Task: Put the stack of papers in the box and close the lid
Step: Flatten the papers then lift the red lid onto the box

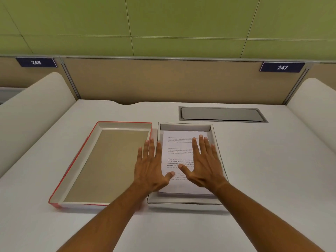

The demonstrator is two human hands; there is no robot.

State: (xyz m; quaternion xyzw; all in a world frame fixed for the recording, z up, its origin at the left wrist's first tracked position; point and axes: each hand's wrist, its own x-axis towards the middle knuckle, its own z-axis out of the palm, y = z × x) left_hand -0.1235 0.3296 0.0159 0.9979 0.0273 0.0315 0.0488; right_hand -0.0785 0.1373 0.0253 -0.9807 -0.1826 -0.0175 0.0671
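Note:
A stack of printed white papers (183,150) lies flat inside a shallow white box (185,126) at the middle of the desk. My right hand (203,164) is spread flat over the right part of the papers, fingers apart. My left hand (151,166) is spread flat over the box's left wall, its thumb over the papers. Neither hand grips anything. To the left lies the red-edged lid (76,171), upside down, its brown inside facing up, touching or nearly touching the box.
A grey cable hatch (222,114) is set into the white desk (272,179) behind the box. Cream side dividers (32,106) rise left and right. A tan back panel (163,79) with number plates 246 and 247 bounds the far edge.

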